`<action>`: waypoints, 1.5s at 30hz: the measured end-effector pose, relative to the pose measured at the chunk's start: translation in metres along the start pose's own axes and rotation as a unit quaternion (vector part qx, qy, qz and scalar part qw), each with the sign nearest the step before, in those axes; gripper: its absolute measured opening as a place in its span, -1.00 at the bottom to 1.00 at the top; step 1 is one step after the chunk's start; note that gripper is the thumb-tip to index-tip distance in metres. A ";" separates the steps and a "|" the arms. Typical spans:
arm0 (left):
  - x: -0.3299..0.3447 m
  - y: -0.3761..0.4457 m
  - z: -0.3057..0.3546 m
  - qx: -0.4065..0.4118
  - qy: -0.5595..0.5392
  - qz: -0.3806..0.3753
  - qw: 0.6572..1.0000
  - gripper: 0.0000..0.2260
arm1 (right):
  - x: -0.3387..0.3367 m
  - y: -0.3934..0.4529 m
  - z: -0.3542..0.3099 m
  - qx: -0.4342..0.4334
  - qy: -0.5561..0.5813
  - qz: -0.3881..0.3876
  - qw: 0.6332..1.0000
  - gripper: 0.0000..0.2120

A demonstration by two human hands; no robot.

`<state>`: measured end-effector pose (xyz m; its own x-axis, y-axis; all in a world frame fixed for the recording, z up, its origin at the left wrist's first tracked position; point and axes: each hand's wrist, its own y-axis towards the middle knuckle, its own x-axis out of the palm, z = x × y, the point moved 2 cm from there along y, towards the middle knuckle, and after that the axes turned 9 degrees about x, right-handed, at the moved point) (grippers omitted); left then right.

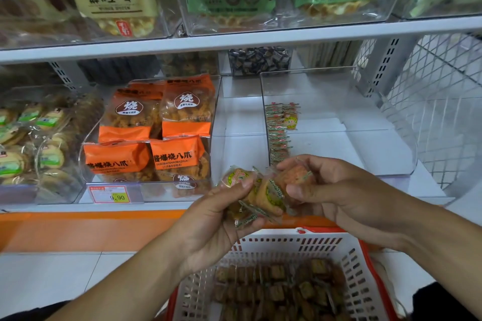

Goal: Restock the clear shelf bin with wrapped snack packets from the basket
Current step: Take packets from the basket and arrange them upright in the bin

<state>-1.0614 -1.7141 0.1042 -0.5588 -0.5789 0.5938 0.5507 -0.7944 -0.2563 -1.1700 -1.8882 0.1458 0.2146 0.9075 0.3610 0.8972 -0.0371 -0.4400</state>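
hands (pixel 263 198) both gripping snack packets (pixel 268 194) above basket (pixel 323 245), before clear bin (pixel 391 154).

White metal shelving (pixel 234 43) spans the far side above an orange base strip (pixel 78 229); pale floor tiles (pixel 52 276) lie near, wire mesh (pixel 443 112) right.

Clear bins (pixel 339 122) on white shelf (pixel 240 117)

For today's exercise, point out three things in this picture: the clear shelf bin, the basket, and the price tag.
clear shelf bin (pixel 396 168): head view, front wall.
basket (pixel 320 238): head view, far white rim.
price tag (pixel 112 194): head view, its middle.
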 end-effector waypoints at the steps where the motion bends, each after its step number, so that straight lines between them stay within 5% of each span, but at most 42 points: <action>1: 0.001 0.000 0.000 -0.002 0.009 -0.005 1.000 -0.65 | 0.000 0.001 0.003 0.008 0.001 -0.001 1.000 -0.59; 7: -0.004 -0.003 -0.003 -0.022 0.017 -0.016 0.999 -0.40 | 0.000 0.005 0.013 0.014 -0.061 0.051 0.997 -0.56; 10: -0.002 -0.003 -0.005 -0.034 0.004 -0.003 0.999 -0.53 | 0.000 0.004 0.012 -0.025 -0.138 0.107 0.984 -0.62; 14: -0.001 -0.002 -0.003 -0.035 -0.023 0.021 0.999 -0.85 | 0.002 0.004 0.011 -0.074 -0.102 0.066 0.990 -0.65; 19: 0.002 0.001 0.001 -0.018 -0.069 0.049 0.996 -0.74 | -0.004 0.011 0.014 -0.126 -0.018 0.096 0.987 -0.70; 24: 0.005 -0.001 0.002 -0.013 -0.056 0.036 0.998 -0.67 | 0.007 0.009 0.028 -0.148 -0.090 0.057 0.983 -0.53; 28: 0.004 -0.001 0.001 -0.011 -0.049 0.026 0.998 -0.60 | 0.012 0.000 0.023 -0.216 -0.190 0.122 0.950 -0.62; 31: 0.002 -0.001 0.001 -0.008 -0.045 0.023 0.999 -0.50 | 0.012 -0.001 0.020 -0.212 -0.176 0.131 0.952 -0.52; 39: 0.005 -0.001 0.004 -0.005 -0.053 0.021 0.998 -0.78 | 0.003 0.004 0.017 -0.172 -0.113 0.132 0.970 -0.28; 45: 0.006 0.001 0.002 0.016 -0.047 0.031 0.998 -0.80 | 0.004 0.007 0.021 -0.118 -0.041 0.061 0.990 -0.46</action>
<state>-1.0626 -1.7179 0.1092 -0.4620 -0.6062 0.6474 0.6027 -0.7501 -0.2723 -1.1706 -1.8757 0.1269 0.3033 0.9209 0.2447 0.9339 -0.2363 -0.2685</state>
